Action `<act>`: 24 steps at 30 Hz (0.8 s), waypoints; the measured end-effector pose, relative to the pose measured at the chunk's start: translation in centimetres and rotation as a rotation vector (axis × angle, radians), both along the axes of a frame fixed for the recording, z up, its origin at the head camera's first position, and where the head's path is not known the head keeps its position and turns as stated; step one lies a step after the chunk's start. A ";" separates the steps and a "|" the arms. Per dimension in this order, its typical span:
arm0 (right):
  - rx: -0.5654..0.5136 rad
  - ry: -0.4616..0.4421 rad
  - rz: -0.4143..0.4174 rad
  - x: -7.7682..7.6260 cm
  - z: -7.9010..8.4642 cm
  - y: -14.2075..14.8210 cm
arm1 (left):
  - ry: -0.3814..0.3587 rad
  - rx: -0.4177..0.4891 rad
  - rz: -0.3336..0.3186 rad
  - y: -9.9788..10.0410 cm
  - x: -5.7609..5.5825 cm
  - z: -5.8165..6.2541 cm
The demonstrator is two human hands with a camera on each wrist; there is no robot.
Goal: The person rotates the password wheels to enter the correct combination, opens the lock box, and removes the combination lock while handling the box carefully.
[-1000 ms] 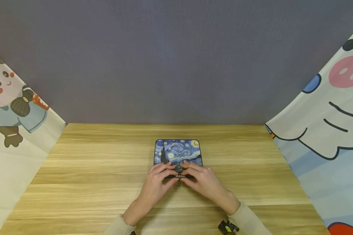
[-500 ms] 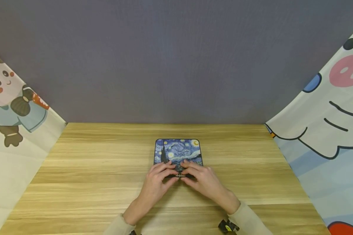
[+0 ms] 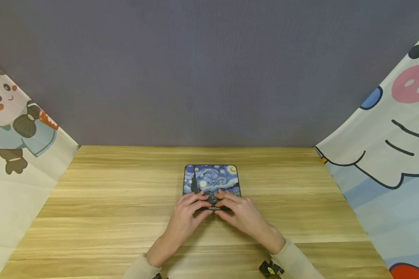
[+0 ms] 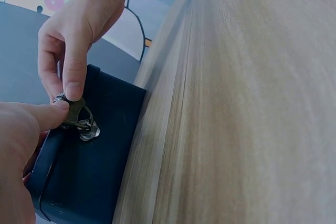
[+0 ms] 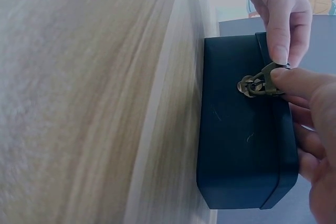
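Observation:
A dark tin box with a starry-night painting on its lid [image 3: 211, 178] sits on the table, its front side [image 5: 236, 145] facing the person. At the middle of that side a small bronze-coloured padlock [image 4: 76, 109] hangs with its shackle through a silvery metal loop [image 4: 90, 131]. The left hand [image 3: 186, 214] pinches the padlock from the left, thumb at its near face and other fingers over the lid's edge. From the other side the right hand [image 3: 245, 216] pinches it too. A ridged dial end shows between the thumbs in the left wrist view; the fingers cover the rest.
The wood-grain table [image 3: 108, 201] runs back to a grey partition [image 3: 202, 77]. Cartoon-printed cloths hang at the left [image 3: 28, 186] and right [image 3: 377, 155]. A black strap piece [image 3: 270, 268] hangs by the right sleeve [image 3: 295, 261].

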State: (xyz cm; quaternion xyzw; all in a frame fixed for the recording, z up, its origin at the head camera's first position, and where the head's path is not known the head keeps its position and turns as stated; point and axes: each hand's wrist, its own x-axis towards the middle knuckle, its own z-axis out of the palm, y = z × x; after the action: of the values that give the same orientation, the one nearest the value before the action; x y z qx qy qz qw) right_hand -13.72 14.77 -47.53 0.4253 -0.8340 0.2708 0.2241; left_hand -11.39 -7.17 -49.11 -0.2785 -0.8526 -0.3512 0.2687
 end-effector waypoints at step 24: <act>0.008 -0.020 -0.004 0.1 0.1 0.0 | -0.008 0.029 -0.003 0.0 0.0 0.0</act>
State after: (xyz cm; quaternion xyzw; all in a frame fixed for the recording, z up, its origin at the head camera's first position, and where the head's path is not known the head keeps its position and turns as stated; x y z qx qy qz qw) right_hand -13.64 14.82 -47.43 0.4217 -0.8382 0.2713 0.2147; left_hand -11.37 -7.15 -49.14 -0.2745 -0.8480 -0.3650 0.2690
